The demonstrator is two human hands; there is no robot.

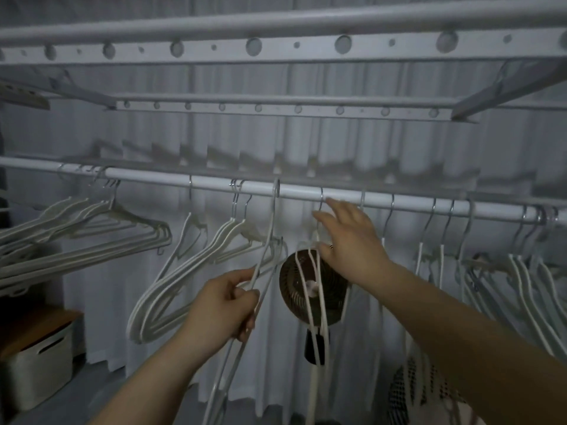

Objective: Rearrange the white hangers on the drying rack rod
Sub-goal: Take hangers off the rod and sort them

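Storage box (40, 360): we see it at lower left, pale with a slot handle and a wood-toned lid on it; its contents are hidden.
Mesh basket (414, 391): at lower right, beside the right forearm; we cannot tell what it holds.
Rod (153, 176): white hangers (92, 234) hang along it in loose groups.
Left hand (221, 308): raised below the rod, fingers curled round the lower arms of one tilted hanger (267, 240), whose hook sits on the rod.
Right hand (352, 243): reaching up, fingers stretched toward the rod, lying against the neck of another hanger (314, 388); we cannot tell whether it pinches it.
Fan (313, 289): dark and round, behind these hangers.
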